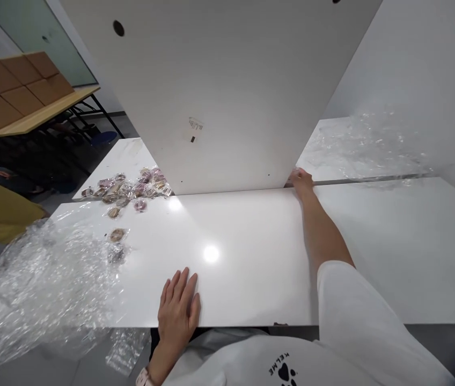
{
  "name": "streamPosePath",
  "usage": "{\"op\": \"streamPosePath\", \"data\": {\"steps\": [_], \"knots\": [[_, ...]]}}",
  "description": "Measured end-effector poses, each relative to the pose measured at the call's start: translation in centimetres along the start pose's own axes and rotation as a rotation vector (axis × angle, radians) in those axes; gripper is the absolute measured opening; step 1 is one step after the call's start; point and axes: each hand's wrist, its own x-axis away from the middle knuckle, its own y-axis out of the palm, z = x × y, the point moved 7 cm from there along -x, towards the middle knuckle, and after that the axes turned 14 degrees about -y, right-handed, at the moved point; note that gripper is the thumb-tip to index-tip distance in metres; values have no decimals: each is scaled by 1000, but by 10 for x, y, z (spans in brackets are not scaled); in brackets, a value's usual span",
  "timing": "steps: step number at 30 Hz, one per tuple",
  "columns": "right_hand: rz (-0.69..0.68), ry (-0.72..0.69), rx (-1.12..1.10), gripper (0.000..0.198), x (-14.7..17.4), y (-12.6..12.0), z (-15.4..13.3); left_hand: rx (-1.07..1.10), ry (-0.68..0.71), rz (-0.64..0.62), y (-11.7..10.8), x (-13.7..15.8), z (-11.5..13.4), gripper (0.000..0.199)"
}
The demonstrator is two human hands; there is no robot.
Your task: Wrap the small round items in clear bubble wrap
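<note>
My left hand (178,313) lies flat on the white table (251,257) near its front edge, fingers stretched out, holding nothing. My right arm reaches far forward. At its end my right hand (302,181) is beside the lower right corner of a large white panel (227,107) that stands across the table. The fingers of that hand are curled and partly hidden behind the panel's edge, so what they hold, if anything, cannot be made out. Small clear-wrapped round pieces (140,205), some pink and some brown, lie in a loose pile left of the panel's foot.
Crumpled clear plastic film (58,279) covers the table's left end and hangs over the front. More clear film (372,145) lies behind at the right, by the wall. Brown cardboard boxes (14,88) stand on a wooden table at the left. A person in yellow clothing (2,209) is nearby.
</note>
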Motion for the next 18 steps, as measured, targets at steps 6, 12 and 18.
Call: {"op": "streamPosePath", "data": {"steps": [6, 12, 18], "knots": [[308, 38, 578, 55, -16, -70, 33, -25, 32, 13, 3, -1, -1, 67], [187, 168, 809, 43, -2, -159, 73, -26, 32, 9, 2, -4, 4, 68], [-89, -61, 871, 37, 103, -159, 1, 16, 13, 17, 4, 1, -1, 63]]}}
